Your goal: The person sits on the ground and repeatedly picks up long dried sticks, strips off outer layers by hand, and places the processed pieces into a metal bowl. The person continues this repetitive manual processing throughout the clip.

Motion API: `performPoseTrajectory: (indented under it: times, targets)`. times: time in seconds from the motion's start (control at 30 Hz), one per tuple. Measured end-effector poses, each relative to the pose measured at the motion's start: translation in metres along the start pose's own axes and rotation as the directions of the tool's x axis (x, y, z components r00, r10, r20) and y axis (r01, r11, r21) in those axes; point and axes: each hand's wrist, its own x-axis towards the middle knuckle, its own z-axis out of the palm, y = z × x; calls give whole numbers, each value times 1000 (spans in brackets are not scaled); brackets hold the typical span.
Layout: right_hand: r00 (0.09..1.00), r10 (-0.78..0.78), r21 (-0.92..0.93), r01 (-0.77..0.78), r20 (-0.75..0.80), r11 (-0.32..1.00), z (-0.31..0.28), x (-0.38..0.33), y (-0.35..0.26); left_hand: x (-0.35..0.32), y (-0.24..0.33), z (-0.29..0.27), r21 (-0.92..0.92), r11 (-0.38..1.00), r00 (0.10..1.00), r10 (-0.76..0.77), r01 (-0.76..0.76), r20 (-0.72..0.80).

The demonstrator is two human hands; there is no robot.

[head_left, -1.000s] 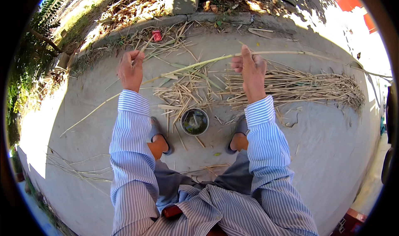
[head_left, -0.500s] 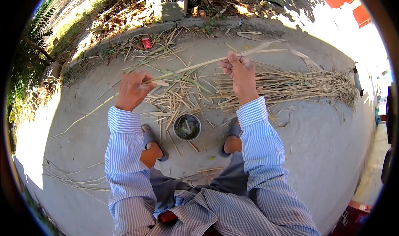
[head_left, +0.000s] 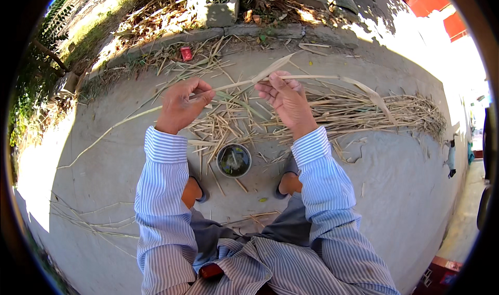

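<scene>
A long, pale dry stalk stretches across in front of me, held up off the ground. My left hand is closed round it, fingers curled, and its thin tail runs out leftward and droops. Farther right, my right hand pinches the stalk between thumb and fingers beside a loose dry leaf that sticks up from it. Past that hand, the stalk's leafy end bends down over a bundle of straw-coloured stalks. Short stalk pieces lie scattered below and between my hands.
A round bowl of dark liquid stands on the concrete floor between my feet. Thin stems lie at lower left. A red packet sits near the far kerb. At right is a small black-and-white shape I cannot make out.
My hands have come closer together along the stalk, the right moving left and the left moving right. The loose leaf now stands up steeply. The black-and-white shape at right has shifted nearer.
</scene>
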Motion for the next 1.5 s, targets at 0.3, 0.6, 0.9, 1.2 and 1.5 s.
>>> performPoseTrajectory:
  times: [0.3,0.6,0.9,1.2,1.5]
  targets:
    - [974,85,-83,-104,-209,991,16,1,19,8,3,30,-365,930,923,-110,-34,-368]
    - [930,56,-119,-106,-364,987,2,7,11,5,-58,-13,462,880,933,251,-110,-257]
    - [924,27,-101,-71,-381,992,2,13,12,-1,-49,16,-35,999,995,-34,31,-89]
    - [946,25,-162,-82,-325,983,-9,10,7,1,-75,-40,711,697,820,348,98,-454]
    - [971,137,-46,-149,-195,988,14,10,20,-2,-18,16,303,921,967,256,-247,9]
